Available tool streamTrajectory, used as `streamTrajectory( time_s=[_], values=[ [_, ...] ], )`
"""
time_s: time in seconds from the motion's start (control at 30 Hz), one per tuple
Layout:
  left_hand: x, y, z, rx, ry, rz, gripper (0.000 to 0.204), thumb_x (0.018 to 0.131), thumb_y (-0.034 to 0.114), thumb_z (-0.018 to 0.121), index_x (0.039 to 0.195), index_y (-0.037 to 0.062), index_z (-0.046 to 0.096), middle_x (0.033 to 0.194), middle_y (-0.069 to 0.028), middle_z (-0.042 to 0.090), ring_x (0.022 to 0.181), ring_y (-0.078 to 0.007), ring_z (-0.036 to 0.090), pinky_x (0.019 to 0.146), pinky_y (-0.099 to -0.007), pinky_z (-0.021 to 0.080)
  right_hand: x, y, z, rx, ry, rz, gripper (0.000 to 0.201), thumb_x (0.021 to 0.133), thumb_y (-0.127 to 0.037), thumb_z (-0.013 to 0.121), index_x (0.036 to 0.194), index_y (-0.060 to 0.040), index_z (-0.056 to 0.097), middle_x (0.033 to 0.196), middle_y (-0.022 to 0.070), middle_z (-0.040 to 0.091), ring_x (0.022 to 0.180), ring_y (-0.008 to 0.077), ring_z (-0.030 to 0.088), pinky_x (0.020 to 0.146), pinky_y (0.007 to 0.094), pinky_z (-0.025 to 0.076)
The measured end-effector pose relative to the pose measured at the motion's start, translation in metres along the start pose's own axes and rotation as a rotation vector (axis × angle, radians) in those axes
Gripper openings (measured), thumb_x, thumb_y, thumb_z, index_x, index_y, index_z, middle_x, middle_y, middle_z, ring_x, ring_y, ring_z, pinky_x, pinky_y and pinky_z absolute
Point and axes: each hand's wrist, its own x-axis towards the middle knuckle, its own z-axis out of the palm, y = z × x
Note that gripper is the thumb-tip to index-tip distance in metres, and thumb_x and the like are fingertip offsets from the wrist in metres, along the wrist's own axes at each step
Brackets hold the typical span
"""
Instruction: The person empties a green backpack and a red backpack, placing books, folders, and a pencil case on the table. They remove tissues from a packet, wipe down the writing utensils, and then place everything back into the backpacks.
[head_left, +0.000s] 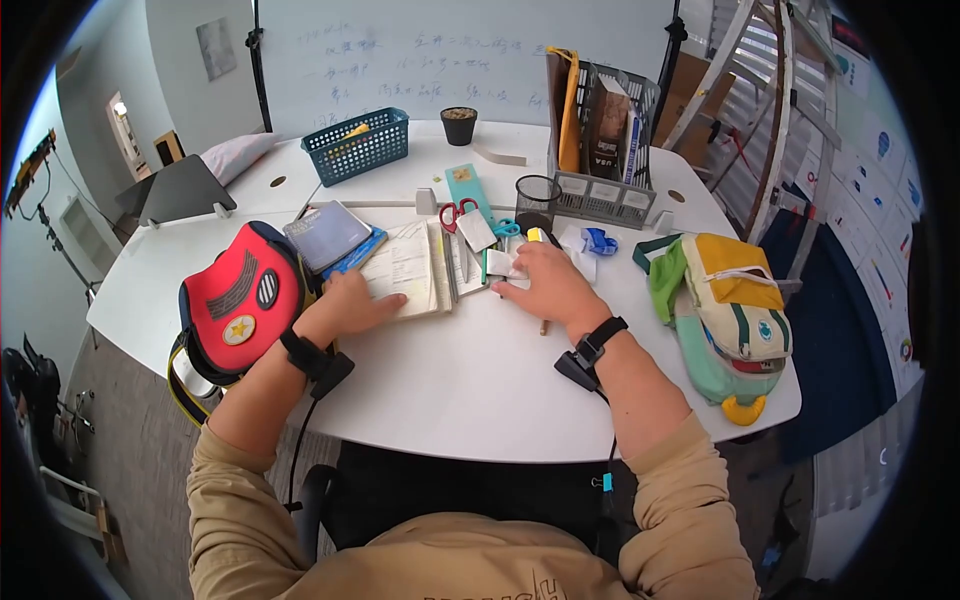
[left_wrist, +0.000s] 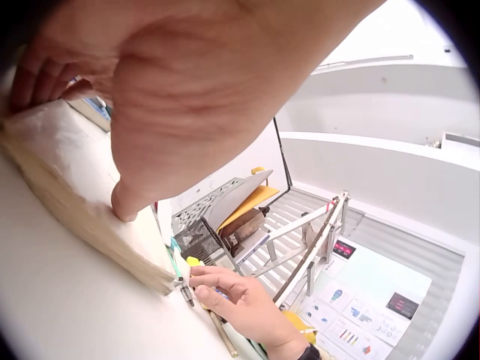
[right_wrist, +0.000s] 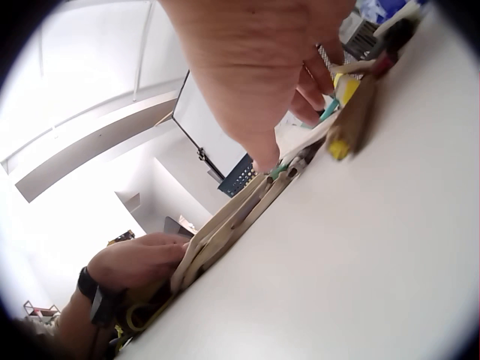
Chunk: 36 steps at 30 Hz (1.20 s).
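My left hand rests on an open book with cream pages, its thumb stretched across the page. Its fingers reach over the book's left edge, beside a blue booklet under a grey-blue notebook. Over a pile of stationery hovers my right hand, fingers loosely extended and thumb apart. A yellow-ended item shows just beyond its fingers. Red-handled scissors, teal-handled scissors, a small white block and pens lie between the hands. The right hand partly hides the pile.
A red bag stands at the left, a colourful backpack at the right. Behind are a teal basket, dark pot, mesh pen cup and grey file holder. A whiteboard rises behind the table.
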Motion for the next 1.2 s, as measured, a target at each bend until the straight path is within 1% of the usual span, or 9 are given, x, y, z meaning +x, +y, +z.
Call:
streamTrajectory(
  time_s=[0.1, 0.17, 0.27, 0.37, 0.47, 0.57, 0.77, 0.97, 1.2],
  values=[
    [0.017, -0.011, 0.002, -0.283, -0.071, -0.029, 0.102, 0.093, 0.061, 0.087, 0.138, -0.0256, 0.059, 0.136, -0.0364, 0.07, 0.124, -0.0389, 0.073, 0.104, -0.0436, 0.06, 0.004, -0.003, 0.01, 0.131, 0.081, -0.136, 0.049, 0.097, -0.034, 0.087, 0.13, 0.0014, 0.078, 0.143, 0.0199, 0.072, 0.138, 0.0386, 0.065, 0.119, 0.0446, 0.052],
    [0.013, -0.002, -0.011, -0.483, -0.122, -0.051, 0.106, 0.091, 0.06, 0.09, 0.144, -0.0251, 0.057, 0.142, -0.0384, 0.068, 0.123, -0.0411, 0.073, 0.106, -0.044, 0.06, 0.007, -0.007, 0.018, 0.21, 0.034, -0.231, 0.048, 0.099, -0.032, 0.085, 0.133, 0.0008, 0.076, 0.146, 0.0204, 0.071, 0.14, 0.0387, 0.063, 0.12, 0.0447, 0.051],
    [-0.009, 0.03, -0.036, -0.554, -0.118, -0.233, 0.082, 0.096, 0.047, 0.091, 0.141, -0.0157, 0.064, 0.134, -0.0225, 0.075, 0.112, -0.0308, 0.077, 0.098, -0.0417, 0.063, 0.009, -0.009, 0.029, 0.163, -0.156, -0.303, 0.05, 0.105, -0.032, 0.08, 0.143, -0.0007, 0.072, 0.155, 0.0206, 0.066, 0.151, 0.0393, 0.055, 0.128, 0.0491, 0.043],
    [0.003, 0.019, -0.024, -1.098, -0.186, -0.19, 0.052, 0.101, 0.031, 0.088, 0.137, -0.0034, 0.071, 0.131, -0.0131, 0.076, 0.116, -0.0262, 0.076, 0.097, -0.0406, 0.063, 0.009, -0.005, 0.045, 0.077, -0.097, -0.265, 0.053, 0.107, -0.034, 0.077, 0.148, -0.002, 0.069, 0.156, 0.0212, 0.066, 0.154, 0.0401, 0.052, 0.132, 0.0513, 0.036],
    [0.006, 0.02, -0.031, -1.267, -0.284, -0.26, 0.037, 0.104, 0.021, 0.084, 0.135, 0.0063, 0.071, 0.131, -0.0066, 0.072, 0.121, -0.0226, 0.072, 0.103, -0.0415, 0.061, 0.011, -0.003, 0.046, 0.067, -0.121, -0.238, 0.055, 0.108, -0.036, 0.075, 0.152, -0.0029, 0.067, 0.155, 0.0219, 0.066, 0.152, 0.0388, 0.053, 0.132, 0.0505, 0.033],
    [0.022, 0.019, -0.029, -1.338, -0.334, -0.372, 0.046, 0.103, 0.015, 0.085, 0.14, 0.0071, 0.06, 0.131, -0.0055, 0.062, 0.121, -0.0228, 0.065, 0.108, -0.0463, 0.054, 0.009, -0.009, 0.038, 0.133, -0.131, -0.189, 0.053, 0.108, -0.035, 0.075, 0.15, -0.0027, 0.068, 0.153, 0.022, 0.067, 0.149, 0.037, 0.056, 0.13, 0.0496, 0.033],
    [0.053, 0.016, -0.023, -1.417, -0.451, -0.559, 0.045, 0.108, 0.02, 0.076, 0.148, 0.0084, 0.058, 0.135, -0.0077, 0.061, 0.125, -0.0273, 0.065, 0.112, -0.0519, 0.053, 0.009, -0.012, 0.033, 0.143, -0.114, -0.142, 0.047, 0.107, -0.034, 0.075, 0.141, -0.0019, 0.074, 0.151, 0.0202, 0.067, 0.148, 0.0356, 0.056, 0.127, 0.0486, 0.034],
    [0.06, 0.037, -0.013, -1.374, -0.447, -0.247, 0.063, 0.111, 0.022, 0.07, 0.165, 0.0057, 0.044, 0.162, -0.0156, 0.056, 0.146, -0.0322, 0.059, 0.118, -0.0567, 0.052, 0.005, -0.017, 0.029, 0.076, -0.059, -0.097, 0.049, 0.107, -0.037, 0.075, 0.139, -0.0001, 0.073, 0.157, 0.0165, 0.059, 0.152, 0.0314, 0.05, 0.128, 0.0482, 0.031],
    [0.066, 0.046, -0.018, -1.32, -0.469, -0.286, 0.063, 0.112, 0.022, 0.068, 0.168, 0.0071, 0.043, 0.163, -0.0142, 0.057, 0.148, -0.0315, 0.06, 0.116, -0.0577, 0.053, 0.004, 0.0, 0.044, 0.066, 0.018, -0.103, 0.058, 0.109, -0.045, 0.072, 0.143, 0.0012, 0.068, 0.161, 0.0172, 0.06, 0.151, 0.032, 0.051, 0.128, 0.049, 0.029]
  ],
)
